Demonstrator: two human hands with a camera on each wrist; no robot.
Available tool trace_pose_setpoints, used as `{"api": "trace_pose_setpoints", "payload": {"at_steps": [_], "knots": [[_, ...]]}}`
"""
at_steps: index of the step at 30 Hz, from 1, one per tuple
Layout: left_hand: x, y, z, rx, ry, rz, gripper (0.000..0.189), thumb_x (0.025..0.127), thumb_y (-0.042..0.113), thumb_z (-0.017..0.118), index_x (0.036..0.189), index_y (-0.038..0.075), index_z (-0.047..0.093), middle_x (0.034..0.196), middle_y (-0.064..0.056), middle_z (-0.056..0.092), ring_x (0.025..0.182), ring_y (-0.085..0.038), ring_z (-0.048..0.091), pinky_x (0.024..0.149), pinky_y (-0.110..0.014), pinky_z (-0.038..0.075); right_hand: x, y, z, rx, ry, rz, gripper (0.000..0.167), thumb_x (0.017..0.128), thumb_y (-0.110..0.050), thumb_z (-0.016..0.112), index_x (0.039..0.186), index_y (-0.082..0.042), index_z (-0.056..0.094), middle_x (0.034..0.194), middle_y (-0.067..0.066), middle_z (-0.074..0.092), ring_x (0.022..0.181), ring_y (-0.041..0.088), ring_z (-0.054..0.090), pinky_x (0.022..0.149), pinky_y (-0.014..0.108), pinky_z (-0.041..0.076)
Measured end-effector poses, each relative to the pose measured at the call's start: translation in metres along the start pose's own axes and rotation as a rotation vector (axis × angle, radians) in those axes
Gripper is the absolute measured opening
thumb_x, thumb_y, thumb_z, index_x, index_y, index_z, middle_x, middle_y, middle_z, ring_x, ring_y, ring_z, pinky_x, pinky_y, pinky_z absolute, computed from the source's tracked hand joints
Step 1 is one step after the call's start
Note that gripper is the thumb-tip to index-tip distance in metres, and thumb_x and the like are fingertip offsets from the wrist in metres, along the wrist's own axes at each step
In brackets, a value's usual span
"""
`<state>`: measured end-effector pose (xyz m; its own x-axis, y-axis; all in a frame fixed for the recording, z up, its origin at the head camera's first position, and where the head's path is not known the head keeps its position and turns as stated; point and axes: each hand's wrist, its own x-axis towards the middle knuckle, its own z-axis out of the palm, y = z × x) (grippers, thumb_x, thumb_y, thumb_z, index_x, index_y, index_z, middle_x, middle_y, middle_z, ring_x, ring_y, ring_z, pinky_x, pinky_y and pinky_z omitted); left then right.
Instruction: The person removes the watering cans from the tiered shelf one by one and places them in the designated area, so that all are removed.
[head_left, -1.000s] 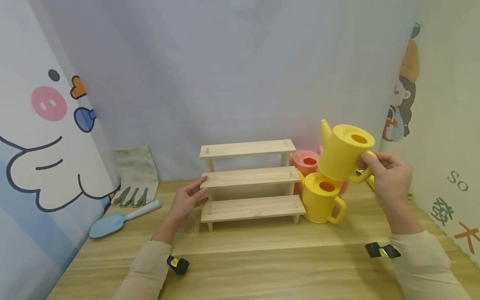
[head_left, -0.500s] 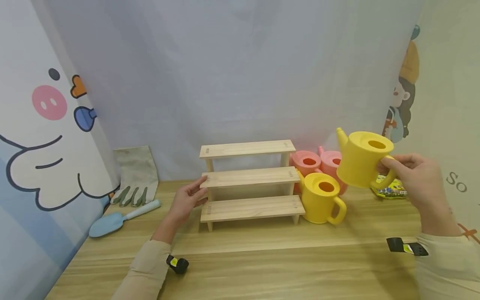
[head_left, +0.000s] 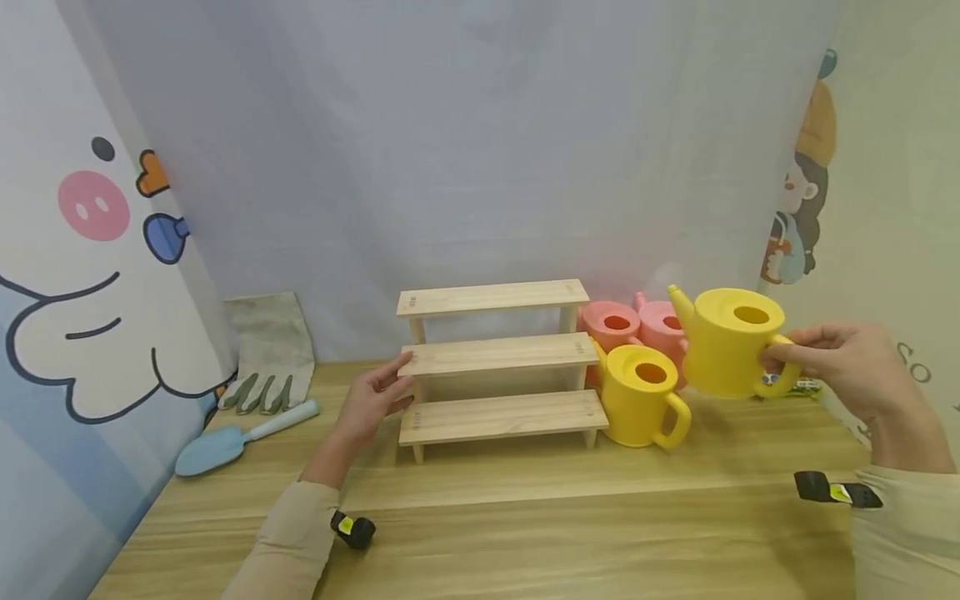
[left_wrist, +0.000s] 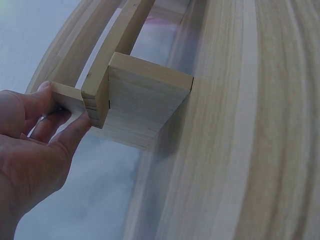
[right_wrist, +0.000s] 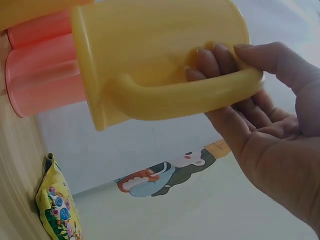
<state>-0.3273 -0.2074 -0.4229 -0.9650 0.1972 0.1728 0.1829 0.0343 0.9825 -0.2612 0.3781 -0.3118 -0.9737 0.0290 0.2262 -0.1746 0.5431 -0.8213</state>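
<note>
My right hand (head_left: pixel 851 367) holds a yellow watering can (head_left: pixel 731 343) by its handle, off the table, its spout toward the left. In the right wrist view, the fingers (right_wrist: pixel 215 62) pass through the loop of the handle (right_wrist: pixel 170 100). A three-step wooden plant stand (head_left: pixel 498 356) stands in the middle of the table. At its left end my left hand (head_left: pixel 372 400) pinches the middle step, thumb above and fingers below, as the left wrist view shows. Another yellow watering can (head_left: pixel 633 400) stands right beside the stand, in front of two pink watering cans (head_left: pixel 606 321).
A grey-green glove (head_left: pixel 273 350) leans on the back curtain at the left, with a light blue trowel (head_left: pixel 213 450) before it. A yellow printed bag (right_wrist: pixel 57 205) lies on the table at the right. Patterned side panels flank the wooden table (head_left: pixel 525 533).
My right hand has carried the yellow watering can to the right and then lower, away from above the other cans. The left hand keeps its place on the stand.
</note>
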Motion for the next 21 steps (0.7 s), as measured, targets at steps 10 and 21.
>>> {"api": "trace_pose_setpoints", "payload": {"at_steps": [10,21], "knots": [[0.001,0.000,0.000,-0.008,0.005,-0.010,0.054,0.104,0.011,0.057,0.154,0.005,0.038,0.161,-0.014,0.028,0.139,-0.036,0.040,0.102,-0.040,0.050,0.007,0.014,0.004,0.109,-0.223,0.032,0.015,0.095,-0.002,0.068,0.096,0.013,0.070,0.085,0.010,0.075,0.083,0.015,0.070,0.073,0.024,0.059],[0.001,0.000,-0.001,-0.002,-0.003,-0.005,0.054,0.104,0.012,0.057,0.154,0.005,0.039,0.161,-0.013,0.028,0.139,-0.035,0.040,0.102,-0.040,0.050,0.011,0.033,0.006,0.241,-0.385,0.084,0.012,0.095,0.005,0.063,0.096,0.012,0.072,0.093,0.010,0.076,0.089,0.017,0.070,0.080,0.030,0.061]]}}
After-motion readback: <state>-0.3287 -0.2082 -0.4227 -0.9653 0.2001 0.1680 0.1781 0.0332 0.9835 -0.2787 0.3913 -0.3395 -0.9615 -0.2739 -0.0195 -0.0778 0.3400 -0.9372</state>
